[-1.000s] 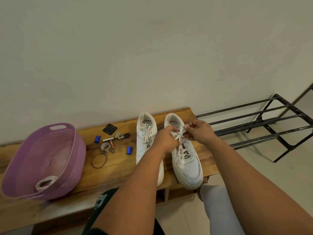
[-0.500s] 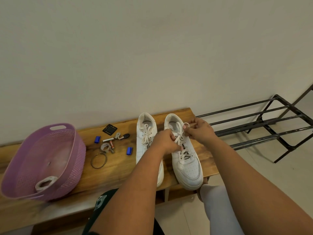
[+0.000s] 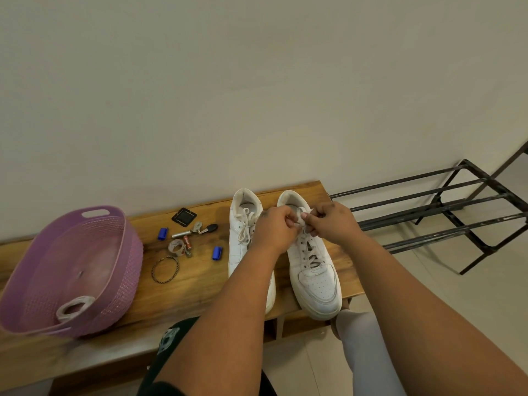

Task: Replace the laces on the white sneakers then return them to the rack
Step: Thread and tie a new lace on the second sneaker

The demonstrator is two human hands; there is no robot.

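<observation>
Since half a second earlier both hands had crept up toward the collar of the right sneaker (image 3: 313, 270) and drawn together. Left hand (image 3: 274, 227) and right hand (image 3: 333, 221) each pinched the white lace (image 3: 300, 219) right between them, above the tongue. The left sneaker (image 3: 243, 232) sat alongside on the wooden bench (image 3: 200, 284), already tied. The black rack (image 3: 457, 207) stood beyond, off right.

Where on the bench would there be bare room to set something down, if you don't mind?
Bare wood lies between the bracelet and the left sneaker, toward the front edge of the bench. It is crowded behind, around the batteries and keys.
</observation>
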